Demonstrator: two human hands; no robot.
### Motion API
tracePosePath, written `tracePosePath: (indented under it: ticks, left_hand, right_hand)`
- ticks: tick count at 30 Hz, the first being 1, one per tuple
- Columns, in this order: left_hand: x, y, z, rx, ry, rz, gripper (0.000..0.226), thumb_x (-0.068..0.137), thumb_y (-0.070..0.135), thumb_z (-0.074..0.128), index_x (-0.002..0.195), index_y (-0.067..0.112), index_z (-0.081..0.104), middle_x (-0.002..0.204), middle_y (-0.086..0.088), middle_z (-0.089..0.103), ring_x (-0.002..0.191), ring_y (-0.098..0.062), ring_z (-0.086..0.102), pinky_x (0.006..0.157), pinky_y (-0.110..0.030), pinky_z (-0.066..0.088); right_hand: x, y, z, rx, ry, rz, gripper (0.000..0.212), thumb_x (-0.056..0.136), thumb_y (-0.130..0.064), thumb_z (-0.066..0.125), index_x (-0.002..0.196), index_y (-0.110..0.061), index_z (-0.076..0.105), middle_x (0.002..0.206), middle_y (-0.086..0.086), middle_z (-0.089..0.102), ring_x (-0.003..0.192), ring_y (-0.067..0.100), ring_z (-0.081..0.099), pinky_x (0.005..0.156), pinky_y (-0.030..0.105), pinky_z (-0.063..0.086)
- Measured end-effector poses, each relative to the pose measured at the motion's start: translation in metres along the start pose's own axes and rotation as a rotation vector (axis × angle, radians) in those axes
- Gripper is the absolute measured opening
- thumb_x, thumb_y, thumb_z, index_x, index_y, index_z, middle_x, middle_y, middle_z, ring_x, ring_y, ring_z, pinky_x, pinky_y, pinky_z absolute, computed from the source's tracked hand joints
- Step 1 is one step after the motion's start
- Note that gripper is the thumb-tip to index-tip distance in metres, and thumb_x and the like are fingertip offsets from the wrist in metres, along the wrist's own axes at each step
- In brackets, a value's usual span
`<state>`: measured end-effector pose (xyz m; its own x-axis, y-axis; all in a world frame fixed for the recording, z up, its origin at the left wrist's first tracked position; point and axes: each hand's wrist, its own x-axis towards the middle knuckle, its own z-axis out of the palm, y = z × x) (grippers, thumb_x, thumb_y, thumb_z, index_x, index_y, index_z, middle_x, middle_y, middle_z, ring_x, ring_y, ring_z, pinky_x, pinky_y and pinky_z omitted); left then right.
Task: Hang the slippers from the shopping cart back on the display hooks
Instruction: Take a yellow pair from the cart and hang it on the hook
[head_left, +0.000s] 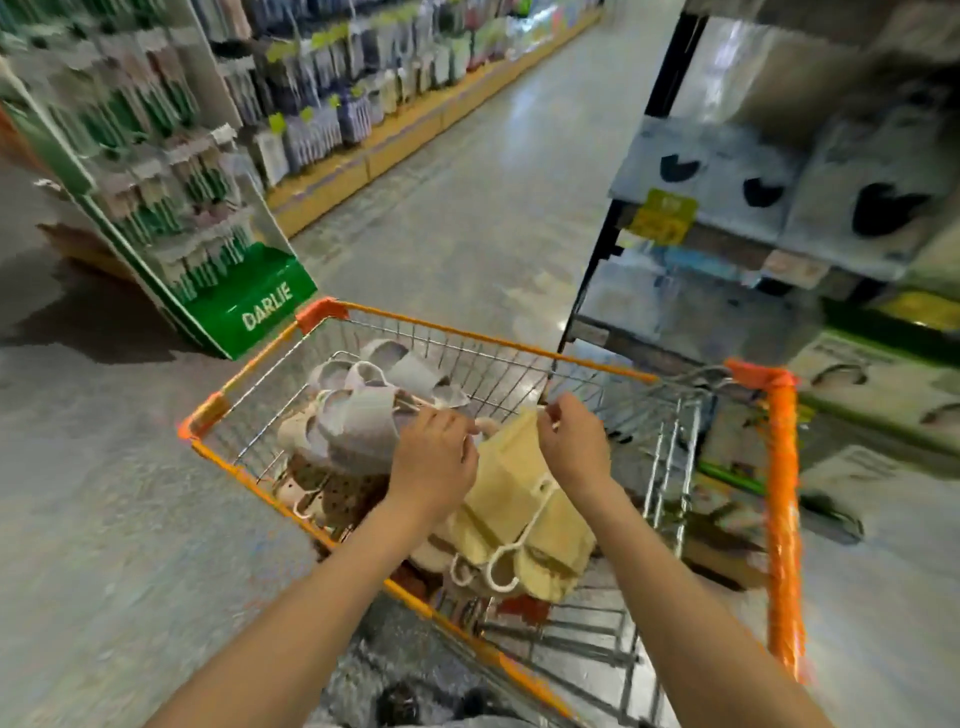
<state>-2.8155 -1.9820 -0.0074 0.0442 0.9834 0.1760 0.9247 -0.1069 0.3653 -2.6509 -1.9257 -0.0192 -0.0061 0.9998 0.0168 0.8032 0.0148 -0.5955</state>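
Now both hands, left hand (434, 457) and right hand (574, 441), are pinching slippers (511, 493) over the cart (779, 467), fingers clamped; tangled hangers (501, 564) could be snagging.

An orange-rimmed wire shopping cart (470, 336) stands on the grey shop floor (467, 208). Lilac slippers (358, 415), yellow slippers (514, 499) and spotted slippers (348, 493) lie inside.

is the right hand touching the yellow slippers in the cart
Touching. The head view shows the right hand with its fingers curled, pinching the top edge of the yellow slippers over the shopping cart; no gap shows between them.
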Motion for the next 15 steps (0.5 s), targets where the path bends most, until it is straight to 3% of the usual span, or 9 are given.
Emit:
tracePosePath:
  ticks: [3,5,7,9,12,15]
  left_hand:
    - [-0.001,0.005,0.024,0.028,-0.142,0.040,0.029,0.076,0.027,0.043,0.081,0.013,0.068,0.074,-0.003,0.066,0.073,-0.027,0.064,0.059,-0.034,0.056]
    - [-0.009,0.002,0.041,0.051,-0.195,0.057,0.016,0.070,0.024,0.067,0.083,0.014,0.069,0.075,0.000,0.066,0.073,-0.025,0.065,0.058,-0.033,0.054]
    - [-0.016,-0.003,0.057,0.043,-0.274,0.040,0.029,0.063,0.023,0.080,0.088,0.015,0.069,0.079,0.000,0.067,0.077,-0.024,0.066,0.060,-0.032,0.054]
    - [-0.017,-0.006,0.068,0.024,-0.327,0.043,0.029,0.070,0.025,0.076,0.096,0.014,0.068,0.088,-0.001,0.068,0.085,-0.025,0.066,0.071,-0.034,0.054]
    - [-0.012,-0.004,0.082,-0.040,-0.322,0.077,0.026,0.088,0.025,0.057,0.109,0.012,0.063,0.105,-0.004,0.064,0.101,-0.027,0.058,0.090,-0.034,0.040]
    - [-0.006,0.004,0.090,0.035,-0.332,0.140,0.025,0.091,0.027,0.048,0.110,0.015,0.058,0.108,-0.001,0.058,0.103,-0.023,0.056,0.084,-0.027,0.028]
  right_hand:
    - [0.006,0.022,0.013,-0.131,-0.155,0.141,0.024,0.098,-0.027,0.040,0.088,-0.008,0.050,0.082,0.008,0.051,0.084,0.030,0.057,0.062,0.032,0.036]
    - [0.008,0.039,0.024,-0.193,-0.267,0.218,0.027,0.097,-0.033,0.041,0.089,-0.009,0.050,0.084,0.009,0.049,0.093,0.032,0.058,0.065,0.032,0.036]
    - [0.007,0.054,0.035,-0.201,-0.368,0.292,0.038,0.096,-0.038,0.041,0.109,-0.004,0.051,0.105,0.014,0.054,0.105,0.033,0.053,0.076,0.037,0.043]
    - [0.004,0.062,0.042,-0.267,-0.473,0.289,0.047,0.096,-0.037,0.040,0.133,-0.007,0.041,0.128,0.018,0.046,0.118,0.036,0.044,0.093,0.044,0.041]
    - [0.003,0.069,0.050,-0.189,-0.483,0.335,0.050,0.096,-0.036,0.043,0.137,-0.010,0.036,0.138,0.019,0.039,0.127,0.037,0.038,0.103,0.045,0.033]
    - [0.001,0.072,0.056,-0.109,-0.456,0.361,0.051,0.096,-0.037,0.042,0.138,-0.009,0.033,0.138,0.018,0.041,0.125,0.035,0.042,0.101,0.043,0.036]
